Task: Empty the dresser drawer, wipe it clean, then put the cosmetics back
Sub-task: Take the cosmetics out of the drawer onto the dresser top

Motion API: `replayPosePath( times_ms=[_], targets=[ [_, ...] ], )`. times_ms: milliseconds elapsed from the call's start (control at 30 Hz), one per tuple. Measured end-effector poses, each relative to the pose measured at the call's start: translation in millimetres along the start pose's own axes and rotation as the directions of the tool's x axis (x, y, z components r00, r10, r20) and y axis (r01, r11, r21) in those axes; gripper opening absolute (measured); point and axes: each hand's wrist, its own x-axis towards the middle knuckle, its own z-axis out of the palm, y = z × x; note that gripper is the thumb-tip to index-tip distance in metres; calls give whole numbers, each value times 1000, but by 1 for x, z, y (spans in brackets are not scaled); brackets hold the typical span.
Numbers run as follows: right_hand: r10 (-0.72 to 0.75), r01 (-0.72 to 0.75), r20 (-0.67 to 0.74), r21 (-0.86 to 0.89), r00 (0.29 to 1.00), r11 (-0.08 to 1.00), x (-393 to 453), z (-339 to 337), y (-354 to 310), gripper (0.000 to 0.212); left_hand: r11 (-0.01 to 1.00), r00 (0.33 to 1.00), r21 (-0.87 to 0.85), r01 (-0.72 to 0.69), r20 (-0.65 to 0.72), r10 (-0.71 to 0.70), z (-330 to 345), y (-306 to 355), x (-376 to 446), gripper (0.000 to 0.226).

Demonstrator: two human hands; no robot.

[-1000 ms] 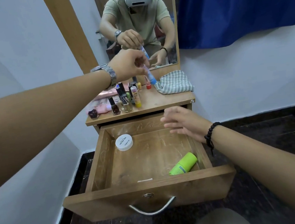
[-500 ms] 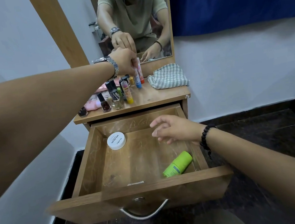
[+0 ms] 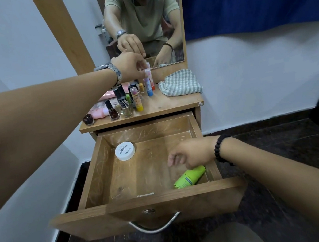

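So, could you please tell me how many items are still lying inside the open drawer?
2: a white round jar in the back-left part, and a green tube on its side by the front-right corner, under the right hand.

Just one view here — a wide-angle camera on the person's head, looking forward and down. It sits close above the open drawer (image 3: 144,202), which fills the near middle, with the dresser top (image 3: 172,103) and mirror (image 3: 163,21) farther off. Both forearms come in from the left and right edges — knees at the very bottom.
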Motion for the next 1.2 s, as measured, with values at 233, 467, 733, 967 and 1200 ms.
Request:
replayPosePath(
  times_ms=[233, 467, 733, 967, 1200],
  targets=[
    [127, -62, 169, -343, 977, 937, 3, 17, -7, 45, 949, 914, 5, -317, -267, 307, -25, 37, -71, 14],
    [147, -55, 138, -521, 980, 852, 9, 27, -13, 34, 953, 775, -225, -203, 558, 297, 35, 30, -206, 21],
    [246, -153, 195, -395, 949, 906, 15, 20, -21, 34, 955, 583, -250, 159, 805, 114, 73, 19, -243, 44],
    [129, -154, 115, 247, 985, 957, 16, 11, -16, 35, 975, 535, -179, 130, 841, 83, 76, 13, -240, 49],
    [76, 20, -128, 618, 989, 786, 18, -6, -12, 23, 957, 544, -236, 171, 832, 108, 84, 7, -241, 35]
  ],
)
